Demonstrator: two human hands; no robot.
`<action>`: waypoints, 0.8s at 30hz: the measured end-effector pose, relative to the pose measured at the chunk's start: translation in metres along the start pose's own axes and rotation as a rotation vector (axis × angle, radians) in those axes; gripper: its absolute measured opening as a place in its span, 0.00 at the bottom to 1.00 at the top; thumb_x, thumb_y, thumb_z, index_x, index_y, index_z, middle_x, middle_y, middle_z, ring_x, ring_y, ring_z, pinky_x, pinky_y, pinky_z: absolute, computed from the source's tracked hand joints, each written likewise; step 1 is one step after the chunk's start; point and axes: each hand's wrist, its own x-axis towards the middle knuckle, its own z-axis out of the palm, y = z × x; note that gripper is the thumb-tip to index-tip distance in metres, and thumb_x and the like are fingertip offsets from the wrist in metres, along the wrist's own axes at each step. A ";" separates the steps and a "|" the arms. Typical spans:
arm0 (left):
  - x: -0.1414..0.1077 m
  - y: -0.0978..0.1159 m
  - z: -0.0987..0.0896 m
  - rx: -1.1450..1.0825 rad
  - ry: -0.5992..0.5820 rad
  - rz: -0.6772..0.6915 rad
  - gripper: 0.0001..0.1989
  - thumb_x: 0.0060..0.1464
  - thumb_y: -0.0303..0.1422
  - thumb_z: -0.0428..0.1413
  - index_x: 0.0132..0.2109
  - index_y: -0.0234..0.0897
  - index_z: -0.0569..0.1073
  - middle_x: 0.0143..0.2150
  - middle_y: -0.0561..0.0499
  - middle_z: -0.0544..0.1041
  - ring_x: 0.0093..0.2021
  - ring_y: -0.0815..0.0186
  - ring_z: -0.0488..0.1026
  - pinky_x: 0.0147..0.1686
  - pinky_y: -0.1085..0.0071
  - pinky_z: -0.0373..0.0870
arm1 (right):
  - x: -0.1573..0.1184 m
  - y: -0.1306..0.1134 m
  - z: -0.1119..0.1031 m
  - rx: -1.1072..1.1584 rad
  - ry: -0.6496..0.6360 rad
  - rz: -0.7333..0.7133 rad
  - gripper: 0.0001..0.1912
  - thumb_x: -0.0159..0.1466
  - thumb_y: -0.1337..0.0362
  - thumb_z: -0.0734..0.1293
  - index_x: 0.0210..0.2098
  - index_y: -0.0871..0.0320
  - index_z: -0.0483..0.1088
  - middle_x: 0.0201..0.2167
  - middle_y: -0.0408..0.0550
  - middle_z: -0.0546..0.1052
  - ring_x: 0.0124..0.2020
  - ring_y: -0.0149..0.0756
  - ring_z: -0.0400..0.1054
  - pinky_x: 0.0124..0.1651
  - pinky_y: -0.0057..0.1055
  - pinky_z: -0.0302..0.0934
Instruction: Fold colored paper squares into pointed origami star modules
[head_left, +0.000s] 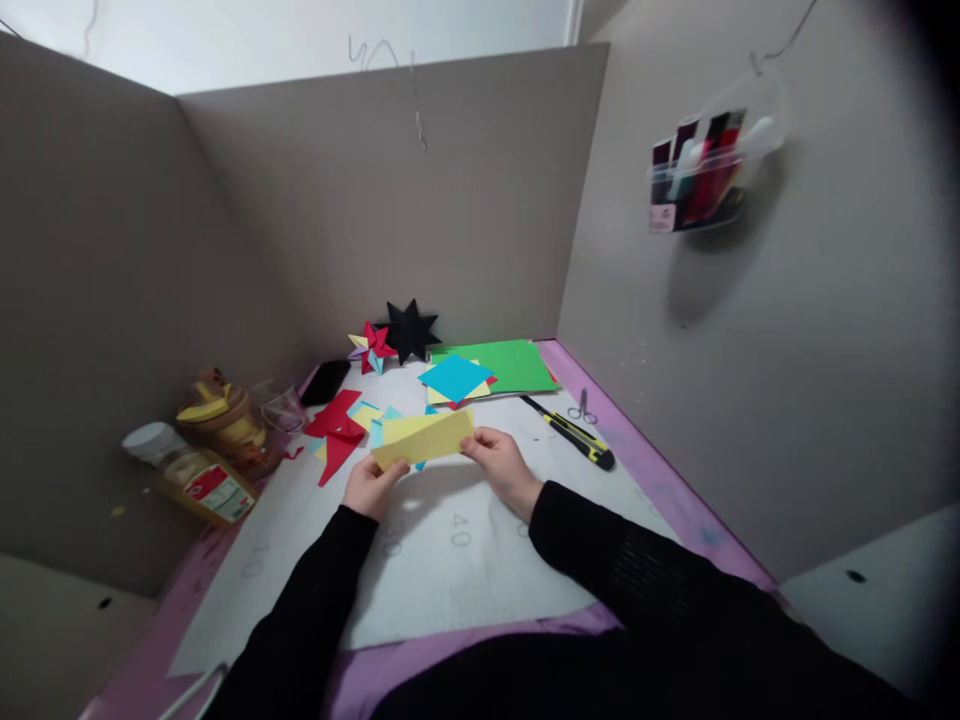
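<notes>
Facing grey partition panels (pixel 420 200) on 3 sides, working over a purple surface (pixel 397 660) bearing a large white sheet (pixel 495 580) printed with numbers, 40 among them. Reaching in with 2 black sleeves (pixel 322 590). Having green paper (pixel 510 365) at the far edge, with a blue square (pixel 455 378) overlapping its left part. Seeing a clear container (pixel 697 185) hanging on the right panel; on the left, seeing a white-capped bottle (pixel 217 492) standing near a brown container (pixel 240 430).

Having a black-and-yellow cutter (pixel 581 443) lying beyond the right hand (pixel 506 470), slanting away to the far left. Holding a yellow strip (pixel 431 443) in the air above the sheet, between both hands: pinching its lower left corner with the left hand (pixel 367 490), gripping its right end with the right hand. Running its long axis crosswise from hand to hand, tilting slightly away toward the right; having its body ahead of the left fingers and to the left of the right ones, with neither hand nearer, both touching. Not managing to tell whether the paler layer behind is belonging to it.

Seeing red paper pieces (pixel 341 425) lying left of the strip, a black star (pixel 411 332) and a smaller multicoloured star (pixel 371 345) beyond, and small scissors (pixel 583 400) beside the cutter.
</notes>
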 end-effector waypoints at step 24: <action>-0.013 0.016 0.014 0.051 0.283 0.194 0.16 0.35 0.34 0.65 0.27 0.37 0.65 0.19 0.60 0.68 0.20 0.74 0.66 0.25 0.78 0.64 | -0.007 -0.005 0.005 0.030 0.126 -0.027 0.14 0.52 0.58 0.70 0.24 0.56 0.59 0.21 0.38 0.64 0.23 0.28 0.56 0.27 0.26 0.51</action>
